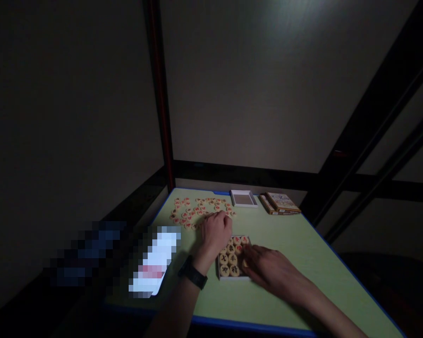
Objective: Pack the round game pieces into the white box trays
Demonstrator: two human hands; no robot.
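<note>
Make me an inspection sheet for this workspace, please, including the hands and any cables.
Surface: pale green table with blue edging.
Job's things: round marked pieces inside an open box; loose pieces spread beyond it, towards the left.
Clutter: white tray, patterned boxes, bright pixelated object.
Grips: left hand beside the loose pieces, its grip hidden; right hand at the box's right side, its grip unclear.
Cables: nothing seen.
Surroundings: dim walls with dark trim.
</note>
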